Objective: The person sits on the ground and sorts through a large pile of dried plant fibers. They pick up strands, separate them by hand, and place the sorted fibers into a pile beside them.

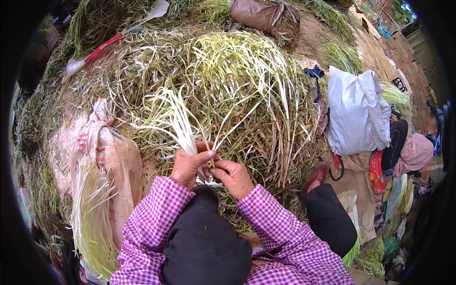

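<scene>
Bunch [179,121] of pale stalks stands up out of the left hand [191,164], white ends low, thin tips fanning out over the near side of the heap [266,135]. The left hand is curled around it, thumb laid across towards the other hand. The right hand [232,176] is just beside it, thumb and forefinger pinched on a thin stalk [233,129], whose upper part slants and forks out over the heap. The fingertips of both hands meet and overlap, before the heap's near edge. Both sleeves [159,206] are purple and white check.

On top of the heap lies a loose yellow-white pile [240,61], its strands trailing down the right side. Beyond the heap sits a brown bundle [256,15]; at its far left runs a red and white strip [102,48]. Left of the heap, a beige sack [124,164] lies beside a second pale bunch [92,213]. Right of the heap stands a plump white sack [356,114], with a red bag [377,172] just nearer. A red shoe [316,178] rests at the heap's near right edge. Farther right, towards the blurred rim, checked cloth [418,154] seems to be another person's clothing.
</scene>
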{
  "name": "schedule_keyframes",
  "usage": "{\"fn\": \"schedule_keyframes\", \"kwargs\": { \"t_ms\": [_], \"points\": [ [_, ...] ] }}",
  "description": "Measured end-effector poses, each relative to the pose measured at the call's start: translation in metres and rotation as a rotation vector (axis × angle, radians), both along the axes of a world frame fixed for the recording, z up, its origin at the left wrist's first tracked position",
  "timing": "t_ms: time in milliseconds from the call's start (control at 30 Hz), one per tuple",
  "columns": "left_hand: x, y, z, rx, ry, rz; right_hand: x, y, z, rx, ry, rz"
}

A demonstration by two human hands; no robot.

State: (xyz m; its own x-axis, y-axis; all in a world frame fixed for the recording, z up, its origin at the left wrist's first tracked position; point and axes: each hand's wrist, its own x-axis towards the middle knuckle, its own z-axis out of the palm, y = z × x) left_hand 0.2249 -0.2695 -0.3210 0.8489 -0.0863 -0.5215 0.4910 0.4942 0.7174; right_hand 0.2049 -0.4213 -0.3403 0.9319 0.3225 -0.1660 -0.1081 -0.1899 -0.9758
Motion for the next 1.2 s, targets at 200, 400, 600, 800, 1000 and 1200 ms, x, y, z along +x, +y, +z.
{"fn": "schedule_keyframes", "kwargs": {
  "t_ms": [200, 400, 600, 800, 1000, 1200],
  "points": [
    [-0.006, 0.007, -0.007, 0.108, 0.025, -0.031, -0.004, -0.001, -0.006, 0.072, 0.171, -0.037],
    [-0.021, 0.008, -0.009, 0.095, 0.02, -0.039, 0.0, 0.02, -0.003, 0.413, 0.229, -0.379],
    [-0.029, 0.01, -0.007, 0.069, -0.026, 0.116, 0.001, 0.014, -0.001, 0.54, 0.4, -0.322],
    [-0.03, 0.011, -0.012, 0.056, -0.084, 0.214, -0.006, 0.014, 0.0, 0.214, 0.411, -0.136],
    [-0.032, 0.015, -0.016, 0.083, -0.076, 0.222, -0.013, 0.024, 0.006, 0.263, 0.361, -0.257],
    [-0.029, 0.022, -0.015, 0.094, -0.098, 0.384, -0.024, 0.008, -0.034, -0.123, 0.12, -0.111]
  ]
}}
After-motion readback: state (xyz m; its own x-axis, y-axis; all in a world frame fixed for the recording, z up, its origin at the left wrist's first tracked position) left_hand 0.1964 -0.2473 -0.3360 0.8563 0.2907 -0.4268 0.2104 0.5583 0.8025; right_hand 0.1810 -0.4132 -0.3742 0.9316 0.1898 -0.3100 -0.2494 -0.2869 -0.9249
